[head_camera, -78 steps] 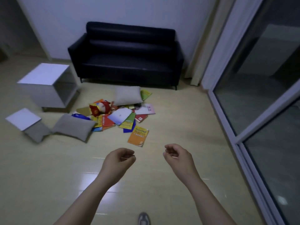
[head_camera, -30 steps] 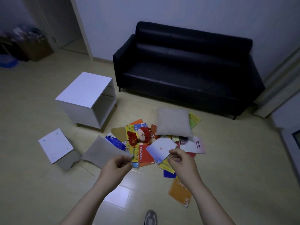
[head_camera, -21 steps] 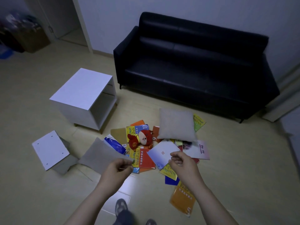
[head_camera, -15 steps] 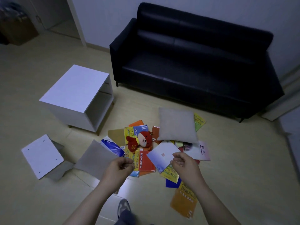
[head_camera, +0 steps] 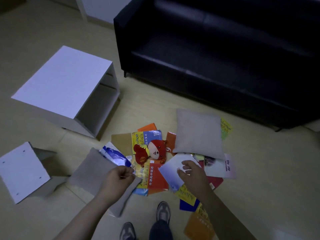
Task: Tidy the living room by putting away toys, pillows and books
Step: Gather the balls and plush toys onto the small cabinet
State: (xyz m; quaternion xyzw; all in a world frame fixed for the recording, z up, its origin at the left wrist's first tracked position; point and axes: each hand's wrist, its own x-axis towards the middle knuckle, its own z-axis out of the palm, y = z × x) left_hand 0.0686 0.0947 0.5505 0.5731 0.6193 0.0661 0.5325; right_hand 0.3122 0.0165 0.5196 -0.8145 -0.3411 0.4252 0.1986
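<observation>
Standing over a heap on the floor (head_camera: 263,170) by the sofa (head_camera: 216,58): books (head_camera: 156,177), a toy (head_camera: 153,151), a far pillow (head_camera: 199,132). Holding the left hand (head_camera: 119,177) above the near pillow (head_camera: 90,172), fingers curled in, thumb on finger. Reaching the right hand (head_camera: 192,175) over a white book (head_camera: 170,172), fingers spread apart.

On the floor (head_camera: 270,179) you face one loose pile of thin books (head_camera: 156,177), lying flat and overlapping, covers up. A red plush toy (head_camera: 152,150) lies face up on the books at the middle of the pile. One grey pillow (head_camera: 199,132) lies flat on the far right side of the pile and partly covers a yellow-green book (head_camera: 226,129). A second grey pillow (head_camera: 91,172) lies flat at the left side, touching a blue-and-white book (head_camera: 114,155). An orange book (head_camera: 199,226) lies nearest you, on the right.
</observation>
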